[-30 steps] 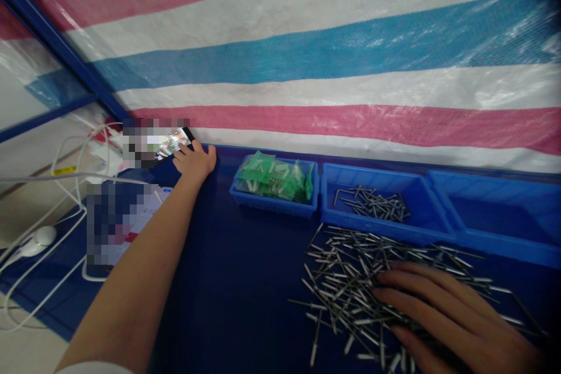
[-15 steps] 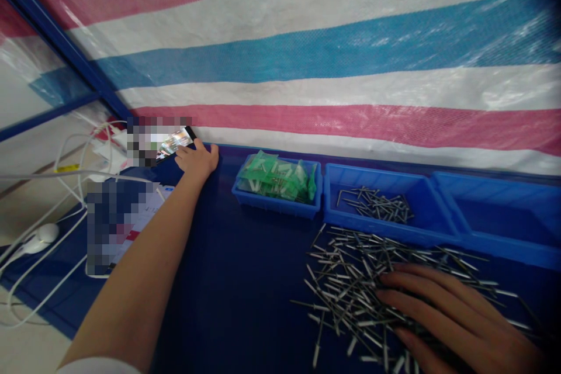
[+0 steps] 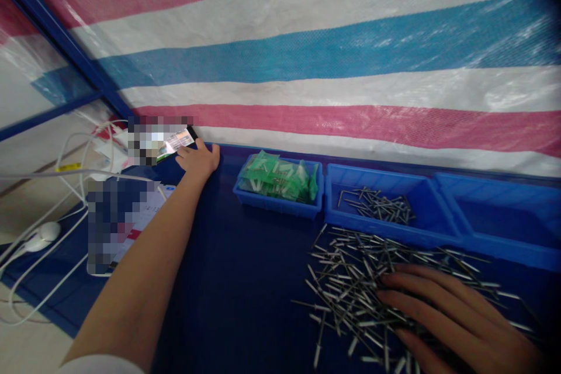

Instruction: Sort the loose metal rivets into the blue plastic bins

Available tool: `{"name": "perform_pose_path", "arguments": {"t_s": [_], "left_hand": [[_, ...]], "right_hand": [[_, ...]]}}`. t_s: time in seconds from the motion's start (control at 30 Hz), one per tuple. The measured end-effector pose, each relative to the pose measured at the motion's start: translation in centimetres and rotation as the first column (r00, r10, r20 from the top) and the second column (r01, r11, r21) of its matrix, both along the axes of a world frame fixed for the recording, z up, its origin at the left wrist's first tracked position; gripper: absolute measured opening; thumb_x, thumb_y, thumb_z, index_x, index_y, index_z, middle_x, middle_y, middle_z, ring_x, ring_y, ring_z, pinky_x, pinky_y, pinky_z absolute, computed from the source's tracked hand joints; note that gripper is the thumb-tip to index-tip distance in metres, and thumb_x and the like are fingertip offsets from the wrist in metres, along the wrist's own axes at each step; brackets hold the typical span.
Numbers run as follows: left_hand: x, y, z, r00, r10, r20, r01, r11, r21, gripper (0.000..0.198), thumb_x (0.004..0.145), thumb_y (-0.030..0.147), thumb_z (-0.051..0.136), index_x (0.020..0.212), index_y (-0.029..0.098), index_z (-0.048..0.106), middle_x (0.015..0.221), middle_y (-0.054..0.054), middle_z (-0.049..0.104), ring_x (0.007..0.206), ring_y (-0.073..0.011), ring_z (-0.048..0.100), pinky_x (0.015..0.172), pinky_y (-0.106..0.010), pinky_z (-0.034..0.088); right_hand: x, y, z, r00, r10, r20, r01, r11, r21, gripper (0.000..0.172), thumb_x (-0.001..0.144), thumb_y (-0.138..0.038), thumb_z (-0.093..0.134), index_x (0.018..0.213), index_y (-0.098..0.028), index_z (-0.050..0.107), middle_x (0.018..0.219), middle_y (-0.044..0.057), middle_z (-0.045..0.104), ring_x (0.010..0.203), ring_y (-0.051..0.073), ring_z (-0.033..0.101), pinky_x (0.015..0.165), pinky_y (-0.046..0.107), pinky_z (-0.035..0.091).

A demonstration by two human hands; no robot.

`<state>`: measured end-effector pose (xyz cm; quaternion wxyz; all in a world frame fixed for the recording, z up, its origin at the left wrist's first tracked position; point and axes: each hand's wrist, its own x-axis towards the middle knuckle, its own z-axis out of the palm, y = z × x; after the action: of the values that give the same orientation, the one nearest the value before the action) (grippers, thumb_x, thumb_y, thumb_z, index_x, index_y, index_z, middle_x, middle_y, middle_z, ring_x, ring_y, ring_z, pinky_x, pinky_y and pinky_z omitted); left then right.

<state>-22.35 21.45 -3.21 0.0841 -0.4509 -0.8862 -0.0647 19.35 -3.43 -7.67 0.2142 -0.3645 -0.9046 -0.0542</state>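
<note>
My left hand reaches to the far left, its fingers apart at the near edge of a phone with a lit screen; part of that phone is blurred out. On the right, my right hand lies over a loose pile of blind rivets, fingers stretched out and resting among them. The rivets are silvery with thin stems and point in all directions. Whatever is beneath the right palm stays hidden.
Behind the pile stand a blue bin with green plastic bags, a second bin with some metal rivets or pins, and a third bin. A larger device lies under my left forearm. White cables hang at left; a striped sheet rises behind.
The picture on the far phone's screen has changed. Both hands stay almost where they were, and the rivets look unmoved.
</note>
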Motion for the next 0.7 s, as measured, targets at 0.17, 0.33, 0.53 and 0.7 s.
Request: {"name": "perform_pose_path", "arguments": {"t_s": [0.17, 0.33, 0.53, 0.7], "left_hand": [[0.01, -0.01, -0.04, 1.000, -0.004, -0.006, 0.004, 1.000, 0.008, 0.065, 0.088, 0.057, 0.030, 0.134, 0.013, 0.044, 0.144, -0.025, 0.039, 0.132, -0.0430, 0.035, 0.101, -0.052, 0.031], [-0.07, 0.08, 0.02, 1.000, -0.014, -0.001, 0.014, 1.000, 0.010, 0.067, 0.088, 0.057, 0.031, 0.137, 0.014, 0.042, 0.148, -0.021, 0.037, 0.132, -0.0439, 0.034, 0.103, -0.053, 0.029], [-0.33, 0.52, 0.12, 1.000, -0.025, 0.012, 0.026, 1.000, -0.015, 0.071, 0.086, 0.059, 0.032, 0.141, 0.013, 0.040, 0.152, -0.018, 0.032, 0.134, -0.0460, 0.029, 0.106, -0.054, 0.026], [-0.08, 0.26, 0.27, 0.999, -0.040, 0.012, 0.041, 0.999, -0.021, 0.071, 0.087, 0.058, 0.032, 0.141, 0.013, 0.039, 0.153, -0.018, 0.029, 0.134, -0.0456, 0.029, 0.106, -0.056, 0.026]], "right_hand": [[0.04, -0.05, 0.05, 1.000, -0.002, 0.005, 0.002, 1.000, -0.006, 0.041, 0.079, -0.032, 0.067, 0.119, -0.026, 0.062, 0.120, 0.004, 0.066, 0.113, 0.027, 0.060, 0.089, 0.040, 0.054], [0.07, -0.10, 0.06, 1.000, -0.002, -0.010, 0.002, 1.000, -0.022, 0.043, 0.078, -0.031, 0.067, 0.120, -0.027, 0.062, 0.119, 0.004, 0.067, 0.112, 0.028, 0.061, 0.087, 0.041, 0.055], [-0.04, 0.08, 0.09, 1.000, 0.008, -0.011, -0.008, 1.000, -0.019, 0.042, 0.079, -0.031, 0.067, 0.120, -0.026, 0.062, 0.119, 0.004, 0.067, 0.111, 0.028, 0.061, 0.087, 0.041, 0.055], [0.07, 0.05, -0.04, 1.000, -0.001, 0.002, 0.001, 1.000, -0.015, 0.042, 0.079, -0.031, 0.066, 0.120, -0.026, 0.062, 0.119, 0.004, 0.066, 0.112, 0.028, 0.060, 0.087, 0.041, 0.055]]}}
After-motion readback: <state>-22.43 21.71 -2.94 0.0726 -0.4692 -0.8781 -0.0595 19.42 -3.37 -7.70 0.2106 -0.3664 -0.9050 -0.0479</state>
